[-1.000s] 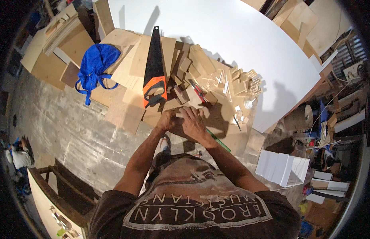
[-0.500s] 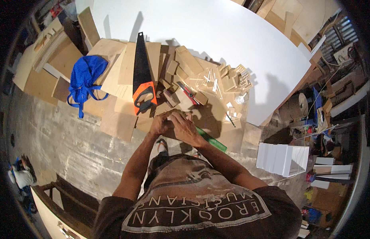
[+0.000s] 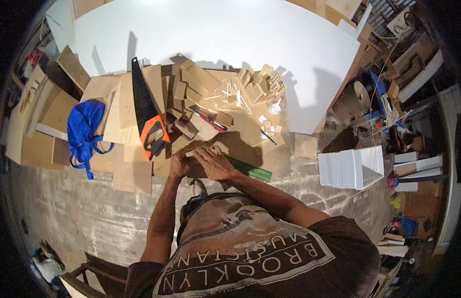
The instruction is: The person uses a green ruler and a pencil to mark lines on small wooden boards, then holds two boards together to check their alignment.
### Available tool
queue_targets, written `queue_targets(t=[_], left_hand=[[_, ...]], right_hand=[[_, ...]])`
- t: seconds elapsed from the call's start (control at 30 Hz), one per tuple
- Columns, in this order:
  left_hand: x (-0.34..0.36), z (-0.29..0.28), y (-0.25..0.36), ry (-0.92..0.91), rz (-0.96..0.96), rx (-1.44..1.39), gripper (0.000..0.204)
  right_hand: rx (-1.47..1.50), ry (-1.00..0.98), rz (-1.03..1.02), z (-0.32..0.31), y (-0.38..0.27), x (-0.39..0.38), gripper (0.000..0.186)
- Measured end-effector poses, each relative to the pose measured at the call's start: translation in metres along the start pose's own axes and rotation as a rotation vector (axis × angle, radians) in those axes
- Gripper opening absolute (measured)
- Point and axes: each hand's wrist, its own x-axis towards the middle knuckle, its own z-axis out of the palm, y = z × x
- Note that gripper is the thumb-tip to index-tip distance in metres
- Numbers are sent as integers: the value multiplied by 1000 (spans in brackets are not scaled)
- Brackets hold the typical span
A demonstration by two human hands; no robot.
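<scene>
My left hand (image 3: 178, 165) is closed near the front edge of the wood-covered work surface. Close beside it, my right hand (image 3: 214, 164) bends its fingers over a small pale piece, perhaps wood, lying between the two hands. My fingers hide most of that piece, so its kind is unclear. A green flat strip (image 3: 251, 170) lies by my right wrist. Beyond my left hand rests a handsaw (image 3: 153, 134) with an orange and black handle. Small wood blocks (image 3: 184, 128) and a red and black tool (image 3: 208, 119) lie beyond my hands.
A blue bag (image 3: 85, 121) sits at the left on plywood sheets. A dark pencil-like stick (image 3: 268, 137), thin sticks and a perforated wood block (image 3: 275, 84) lie to the right. A large white panel (image 3: 210, 35) spans the back. A white box-like piece (image 3: 349, 168) stands at the right.
The view has shifted, so the bench things appear lower and further left. My hands stay close together over the same spot, with the right fingers slightly shifted.
</scene>
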Motion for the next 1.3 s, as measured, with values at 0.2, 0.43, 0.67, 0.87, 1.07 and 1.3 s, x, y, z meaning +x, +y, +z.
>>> queue_targets(t=[0.2,0.43,0.67,0.87,1.07,1.3], left_hand=[[1,7,18,50,-24,-113,42],[-9,-4,5,56,-22,-100,41],[-13,3,-27,20,-53,-82,44],[-17,-5,-18,30,-26,-49,50],[-7,-12,4,32,6,-19,45],[-9,-10,2,47,7,13,49]], right_hand=[[65,452,242,25,100,-84,43],[-286,159,1058,-10,196,-161,40],[-129,190,688,-10,211,-158,35],[667,96,470,-19,125,-33,27],[609,-44,97,-14,75,63,17],[547,-118,-5,-12,75,83,13]])
